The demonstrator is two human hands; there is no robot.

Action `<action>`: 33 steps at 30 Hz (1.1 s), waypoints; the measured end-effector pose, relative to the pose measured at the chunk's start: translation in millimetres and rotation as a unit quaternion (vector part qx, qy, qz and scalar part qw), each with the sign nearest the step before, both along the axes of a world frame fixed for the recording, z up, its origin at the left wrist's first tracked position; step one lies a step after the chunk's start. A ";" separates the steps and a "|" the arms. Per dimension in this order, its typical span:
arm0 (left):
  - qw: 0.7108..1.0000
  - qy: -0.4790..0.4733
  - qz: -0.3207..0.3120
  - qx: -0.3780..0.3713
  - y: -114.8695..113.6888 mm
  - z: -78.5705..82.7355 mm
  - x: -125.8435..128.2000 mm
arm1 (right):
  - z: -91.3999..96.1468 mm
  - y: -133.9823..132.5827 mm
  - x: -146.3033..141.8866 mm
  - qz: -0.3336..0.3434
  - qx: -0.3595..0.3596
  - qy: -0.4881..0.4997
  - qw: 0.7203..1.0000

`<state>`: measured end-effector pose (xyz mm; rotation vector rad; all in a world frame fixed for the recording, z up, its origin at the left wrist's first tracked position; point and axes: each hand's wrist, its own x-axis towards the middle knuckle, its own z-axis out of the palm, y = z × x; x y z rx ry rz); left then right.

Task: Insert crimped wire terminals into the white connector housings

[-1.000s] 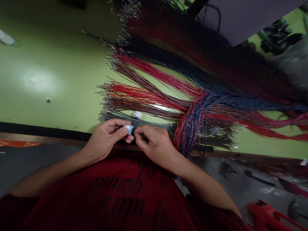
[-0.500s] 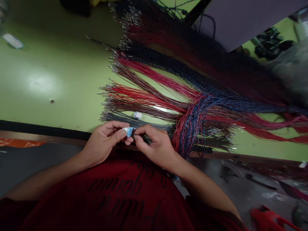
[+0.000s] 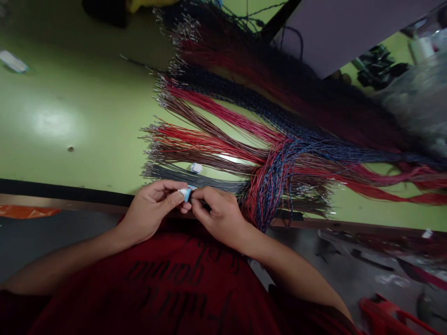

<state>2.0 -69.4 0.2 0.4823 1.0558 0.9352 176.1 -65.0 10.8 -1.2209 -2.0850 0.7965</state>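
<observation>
My left hand (image 3: pixel 153 207) pinches a small white and blue plastic connector (image 3: pixel 185 192) between thumb and fingers, just over the table's front edge. My right hand (image 3: pixel 216 211) is closed in a pinch against the connector's right side, gripping a thin dark wire that runs back to the grey wire bundle (image 3: pixel 195 177). A second small white connector (image 3: pixel 196 167) lies on the green table (image 3: pixel 70 116) just beyond my hands, among the wires.
Large fanned bundles of red, brown, blue and black wires (image 3: pixel 244 130) with metal terminals cover the table's middle and right, tied together by twisted red-blue wires (image 3: pixel 272 186). A small white item (image 3: pixel 12 60) lies far left. Red plastic furniture (image 3: pixel 394 316) stands at the lower right.
Both hands stay together on the connector; my right fingers have shifted slightly closer against it. The view has drifted a little.
</observation>
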 end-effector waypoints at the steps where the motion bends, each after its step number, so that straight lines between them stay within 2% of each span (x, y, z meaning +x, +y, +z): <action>1: 1.000 0.003 -0.001 0.000 0.6 -0.2 0.4 | 1.3 0.9 0.9 0.000 -0.004 -0.001 1.000; 4: 1.000 0.005 -0.003 0.000 2.7 -0.9 -0.1 | 7.3 12.1 9.4 0.023 -0.057 0.019 0.998; 6: 1.000 0.010 -0.003 0.004 4.6 -1.6 -1.4 | 7.5 26.7 18.5 0.010 -0.064 0.020 0.998; 8: 1.000 0.019 -0.003 0.009 6.7 -2.8 -2.6 | 0.8 43.2 27.6 -0.046 -0.009 -0.043 0.998; 10: 1.000 0.025 -0.008 0.005 8.6 -4.3 -3.2 | -10.9 56.6 34.6 -0.087 0.054 -0.154 0.983; 12: 1.000 0.025 -0.012 -0.004 10.1 -5.5 -3.5 | -21.6 63.6 40.0 -0.084 0.085 -0.224 0.967; 13: 1.000 0.023 -0.013 -0.007 10.8 -5.8 -3.6 | -24.6 64.6 42.8 -0.078 0.093 -0.226 0.967; 16: 1.000 0.013 -0.013 -0.015 13.2 -4.7 -4.4 | -19.6 60.4 53.4 -0.085 0.089 -0.135 0.983; 20: 0.999 -0.013 -0.029 -0.034 19.7 0.9 -4.8 | 12.2 48.9 61.0 -0.120 -0.013 -0.021 0.992; 22: 0.997 -0.032 -0.052 -0.047 23.6 3.9 -3.9 | 29.1 43.6 51.8 -0.098 -0.038 0.003 0.994; 24: 0.995 -0.047 -0.069 -0.056 26.5 5.9 -2.6 | 39.8 40.5 33.4 -0.020 -0.057 0.032 0.998; 26: 0.995 -0.049 -0.064 -0.063 28.1 6.6 -1.7 | 40.9 41.7 13.6 0.075 -0.096 0.068 0.990; 27: 0.995 -0.045 -0.058 -0.066 28.5 6.7 -1.8 | 37.9 44.3 6.3 0.095 -0.111 0.081 0.986; 28: 0.996 -0.040 -0.054 -0.066 28.9 6.7 -2.2 | 33.0 47.9 2.1 0.088 -0.119 0.086 0.985; 29: 0.996 -0.036 -0.052 -0.063 29.3 6.7 -2.9 | 26.9 52.3 1.4 0.053 -0.119 0.086 0.988; 32: 0.997 -0.030 -0.051 -0.044 32.5 6.8 -5.8 | 10.7 64.7 15.2 -0.103 -0.110 0.073 0.986; 33: 0.998 -0.027 -0.050 -0.038 34.6 6.9 -6.5 | 8.2 67.0 21.9 -0.135 -0.113 0.071 0.982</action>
